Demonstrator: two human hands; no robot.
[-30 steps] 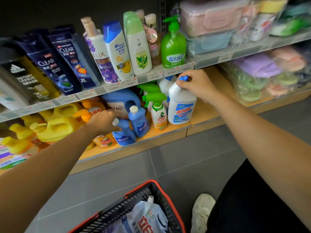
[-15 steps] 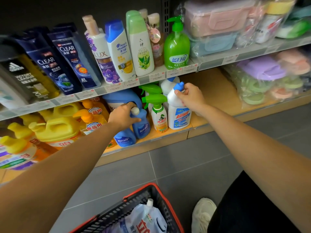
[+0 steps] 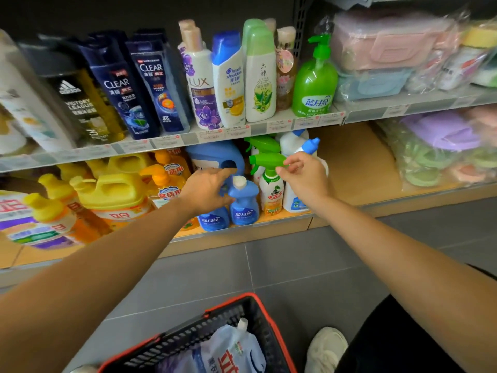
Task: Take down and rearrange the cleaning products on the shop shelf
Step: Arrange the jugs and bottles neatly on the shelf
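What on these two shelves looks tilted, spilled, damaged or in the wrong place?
No spill or damage shows. At the far left of the lower shelf, the orange bottle with a yellow cap leans left, while the small blue bottle stands upright. The wide lens may exaggerate this lean.

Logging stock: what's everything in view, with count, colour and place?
Shampoo bottles: several, dark blue and white, upper shelf.
Pump bottle: one, green, upper shelf.
Jugs: several yellow, one blue, lower shelf.
Small bottles: two, blue, lower shelf front.
Spray bottles: two, green-topped, lower shelf.
White bottles: two, blue-capped, beside spray bottles.
Wrapped goods: several, pastel, right of both shelves.
Basket: one, black, red-rimmed, floor.
Left hand: open, by small bottles.
Right hand: pinching front spray bottle's top.
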